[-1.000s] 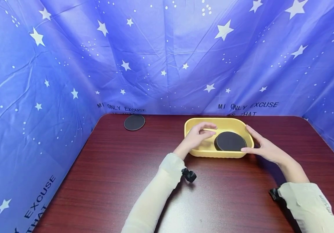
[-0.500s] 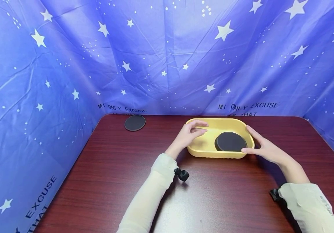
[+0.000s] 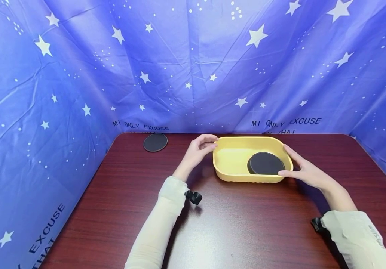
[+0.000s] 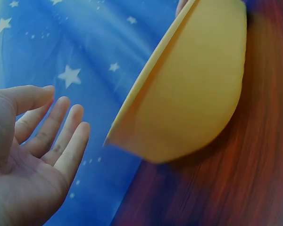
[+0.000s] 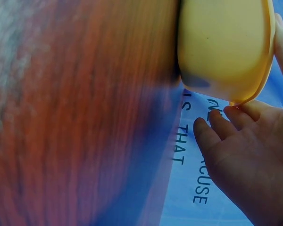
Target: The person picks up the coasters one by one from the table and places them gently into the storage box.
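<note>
A yellow oblong bin [image 3: 233, 175] sits on the table, with what looks like a short stack of black round coasters [image 3: 266, 163] in its right half. My right hand [image 3: 309, 172] holds the bin's right end, the thumb on the front rim and a finger on the far corner. Just left of the bin is my left hand [image 3: 194, 153], fingers loosely bent around nothing; the left wrist view shows a gap between this hand [image 4: 42, 146] and the bin's wall [image 4: 188, 89]. A lone black coaster [image 3: 155, 142] lies farther left.
The dark red wooden table [image 3: 240, 224] has rounded far corners. A blue cloth with white stars [image 3: 193, 67] hangs behind it and along both sides. A black wrist device [image 3: 193, 197] juts from the left sleeve.
My left hand has moved left, out from over the bin to beyond its left rim, with nothing in it. The right hand, the bin and the coasters have stayed in place.
</note>
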Demonstrator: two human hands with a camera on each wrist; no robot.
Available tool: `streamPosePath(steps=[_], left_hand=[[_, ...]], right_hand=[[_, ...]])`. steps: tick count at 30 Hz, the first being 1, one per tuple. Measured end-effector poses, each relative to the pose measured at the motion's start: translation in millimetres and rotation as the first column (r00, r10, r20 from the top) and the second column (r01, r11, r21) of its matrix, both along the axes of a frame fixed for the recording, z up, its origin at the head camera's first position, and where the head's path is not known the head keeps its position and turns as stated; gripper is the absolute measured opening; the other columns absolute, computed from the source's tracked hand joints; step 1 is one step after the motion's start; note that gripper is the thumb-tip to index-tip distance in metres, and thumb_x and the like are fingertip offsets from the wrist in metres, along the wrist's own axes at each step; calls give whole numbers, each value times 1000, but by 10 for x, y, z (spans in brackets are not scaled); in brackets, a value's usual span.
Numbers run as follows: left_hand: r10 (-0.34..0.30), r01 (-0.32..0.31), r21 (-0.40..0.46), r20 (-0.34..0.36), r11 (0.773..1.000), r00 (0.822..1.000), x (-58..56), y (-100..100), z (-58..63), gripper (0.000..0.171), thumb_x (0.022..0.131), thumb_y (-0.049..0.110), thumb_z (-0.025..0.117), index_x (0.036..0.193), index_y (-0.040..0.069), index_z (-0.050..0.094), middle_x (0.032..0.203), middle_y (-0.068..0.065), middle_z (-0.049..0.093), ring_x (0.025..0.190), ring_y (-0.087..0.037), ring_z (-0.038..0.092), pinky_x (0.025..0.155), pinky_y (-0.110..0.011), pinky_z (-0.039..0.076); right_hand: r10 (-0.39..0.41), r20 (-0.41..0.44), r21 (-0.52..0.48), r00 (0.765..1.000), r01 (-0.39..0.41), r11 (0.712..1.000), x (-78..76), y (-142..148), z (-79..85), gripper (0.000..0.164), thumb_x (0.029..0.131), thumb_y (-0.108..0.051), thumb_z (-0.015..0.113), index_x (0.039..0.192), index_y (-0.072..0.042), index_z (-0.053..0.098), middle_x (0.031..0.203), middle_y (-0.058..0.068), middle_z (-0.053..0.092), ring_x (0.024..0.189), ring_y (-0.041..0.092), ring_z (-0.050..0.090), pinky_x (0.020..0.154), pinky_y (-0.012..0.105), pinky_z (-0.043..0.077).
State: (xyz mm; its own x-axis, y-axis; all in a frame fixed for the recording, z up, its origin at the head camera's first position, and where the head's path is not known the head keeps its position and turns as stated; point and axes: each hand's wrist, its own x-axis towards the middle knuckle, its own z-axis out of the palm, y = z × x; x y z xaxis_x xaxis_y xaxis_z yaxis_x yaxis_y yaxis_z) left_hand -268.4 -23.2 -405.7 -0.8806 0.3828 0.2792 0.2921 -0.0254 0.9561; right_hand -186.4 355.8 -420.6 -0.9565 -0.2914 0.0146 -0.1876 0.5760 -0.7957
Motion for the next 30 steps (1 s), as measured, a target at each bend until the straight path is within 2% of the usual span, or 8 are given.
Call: streamPosePath(steps=[5,11,15,17,20,24,28,30], left_hand=[[57,-57,3,3,998,998,-60,-199,15,35,94,-3,61,128,-10,56,128,-33,60,117,-48,61,95,-24,56],[135,-135,6,-40,991,990,-122,-439,30,34,94,-2,63,126,-9,58,126,-33,62,116,-43,63,98,-29,56],[179,-176,42,-95,984,979,-155,-604,20,33,92,-1,65,124,-9,60,122,-27,67,110,-29,69,95,-26,57],[197,-193,55,-94,980,976,-171,-675,22,34,91,-4,64,124,-11,59,122,-29,66,111,-33,68,93,-24,57],[230,-226,55,-77,973,970,-207,-780,16,35,91,-9,61,125,-14,56,125,-35,62,104,-17,71,90,-18,56],[287,-287,8,-42,958,957,-243,-920,11,38,91,-9,61,129,-13,55,130,-37,58,96,3,64,88,-12,53],[339,-340,-28,-29,940,940,-265,-1049,16,41,91,-7,63,131,-11,55,134,-34,57,112,-19,65,88,-10,51],[359,-359,-40,-20,932,933,-280,-1110,19,41,91,-7,63,131,-10,54,136,-34,56,121,-34,61,87,-8,50]], right_hand=[[0,-7,5,1000,0,1000,1,-2,5,100,90,-18,73,161,-14,3,166,24,10,154,32,3,115,8,10],[1,-4,5,1000,-1,1000,-1,2,6,101,90,-18,74,161,-14,3,166,24,10,154,32,4,107,0,11],[3,-10,11,1000,-3,1000,-7,4,5,100,90,-19,74,161,-14,4,166,24,10,154,32,4,103,-3,12],[5,-16,14,1000,-5,1000,-7,6,4,100,89,-18,74,161,-14,4,166,24,11,154,31,4,102,-4,11],[7,-22,15,1000,-7,1000,-7,10,2,100,89,-18,74,161,-12,4,166,25,11,154,31,4,102,-4,11],[3,-11,19,1000,-3,1000,-3,14,4,100,90,-19,74,161,-13,4,166,24,10,154,33,3,113,6,9],[-1,-6,21,1000,1,1000,-1,10,7,100,90,-20,74,161,-13,3,166,23,10,154,34,3,115,8,9],[-1,-5,21,1000,1,1000,-2,6,11,100,90,-20,73,161,-13,3,166,23,9,154,33,3,116,9,9]])
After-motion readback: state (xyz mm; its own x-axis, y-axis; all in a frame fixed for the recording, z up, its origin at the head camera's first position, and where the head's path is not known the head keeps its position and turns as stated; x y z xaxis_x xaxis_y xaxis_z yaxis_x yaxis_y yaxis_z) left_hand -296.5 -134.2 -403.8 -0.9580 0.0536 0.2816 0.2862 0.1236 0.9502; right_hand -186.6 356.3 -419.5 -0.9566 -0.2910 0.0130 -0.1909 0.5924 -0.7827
